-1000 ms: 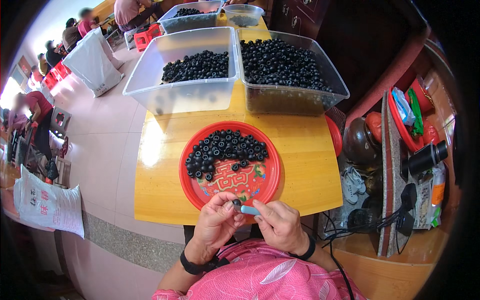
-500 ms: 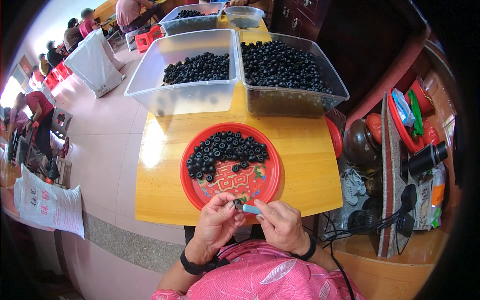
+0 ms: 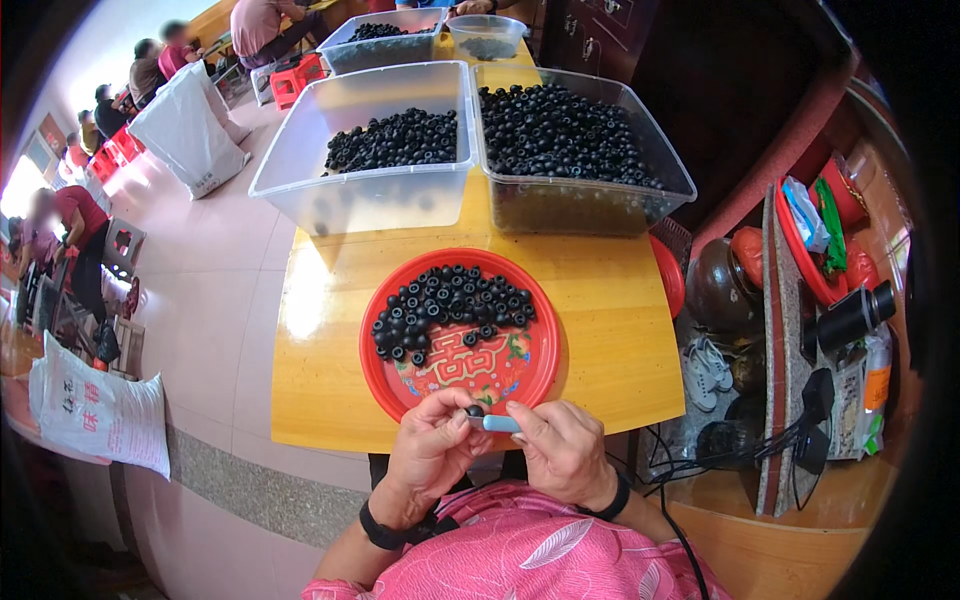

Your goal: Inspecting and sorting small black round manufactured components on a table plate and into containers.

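Observation:
Between the fingertips of my left hand (image 3: 430, 440) is a small, round black part (image 3: 474, 410) with a smooth outside. My right hand (image 3: 563, 442) grips the light blue handle of a small knife (image 3: 501, 424). Its short, thin metal blade points left and meets the lower side of the part, by my left fingertips. Both hands are just over the near rim of a round red tray (image 3: 546, 365) with a printed pattern. Many similar black parts with holes (image 3: 455, 297) lie loose in its far half.
Two clear plastic bins (image 3: 285, 180) (image 3: 600, 205) of black parts stand beyond the tray on the yellow wooden table (image 3: 620, 340). A further bin (image 3: 345, 62) and a round tub (image 3: 490, 42) are behind. Cables (image 3: 700, 462) run at right; white sacks (image 3: 100, 410) sit on the left floor.
The knife's handle has swung from a slant to nearly level, its blade end coming nearer to me. The black part has shifted slightly in my left fingers.

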Demonstrator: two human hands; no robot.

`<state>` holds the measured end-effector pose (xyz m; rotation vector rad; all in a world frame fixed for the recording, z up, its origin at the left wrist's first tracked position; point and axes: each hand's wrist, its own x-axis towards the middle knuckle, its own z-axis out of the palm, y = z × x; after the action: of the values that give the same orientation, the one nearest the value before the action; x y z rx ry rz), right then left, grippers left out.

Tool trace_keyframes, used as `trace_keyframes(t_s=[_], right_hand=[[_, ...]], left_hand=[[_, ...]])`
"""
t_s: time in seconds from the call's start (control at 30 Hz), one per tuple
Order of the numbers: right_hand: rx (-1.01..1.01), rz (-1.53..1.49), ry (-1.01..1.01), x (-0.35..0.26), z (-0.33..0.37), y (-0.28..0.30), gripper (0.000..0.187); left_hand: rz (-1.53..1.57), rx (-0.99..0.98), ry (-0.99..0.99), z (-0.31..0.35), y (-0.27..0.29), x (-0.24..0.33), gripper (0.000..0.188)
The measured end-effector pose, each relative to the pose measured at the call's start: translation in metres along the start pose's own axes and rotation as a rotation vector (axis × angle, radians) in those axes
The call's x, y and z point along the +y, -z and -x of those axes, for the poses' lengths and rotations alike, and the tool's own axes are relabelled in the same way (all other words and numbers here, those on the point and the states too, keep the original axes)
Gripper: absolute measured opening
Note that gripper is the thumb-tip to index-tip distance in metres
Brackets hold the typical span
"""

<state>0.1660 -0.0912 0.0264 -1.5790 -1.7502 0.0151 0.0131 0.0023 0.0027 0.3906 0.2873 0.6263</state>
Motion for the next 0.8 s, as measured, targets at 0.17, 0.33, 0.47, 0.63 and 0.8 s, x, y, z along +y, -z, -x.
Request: trace_keyframes(t_s=[0.17,0.33,0.47,0.63,0.8], right_hand=[[0.007,0.014,0.004,0.004,0.003,-0.004,0.039],[0.11,0.292,-0.277,0.042,0.017,0.0,0.032],[0.145,-0.095,-0.339,0.018,0.002,0.013,0.025],[0.101,-0.346,-0.4,0.009,0.004,-0.007,0.023],[-0.046,-1.114,-0.734,-0.01,-0.008,-0.009,0.03]], left_hand=[[0.036,0.003,0.028,0.0,0.0,0.0,0.015],[0.01,-0.152,0.032,0.01,-0.007,0.004,0.015],[-0.04,-0.065,-0.022,0.003,0.005,0.0,0.015],[-0.027,-0.061,0.001,-0.002,0.001,-0.002,0.015],[-0.078,0.023,0.045,-0.001,0.002,-0.009,0.016]])
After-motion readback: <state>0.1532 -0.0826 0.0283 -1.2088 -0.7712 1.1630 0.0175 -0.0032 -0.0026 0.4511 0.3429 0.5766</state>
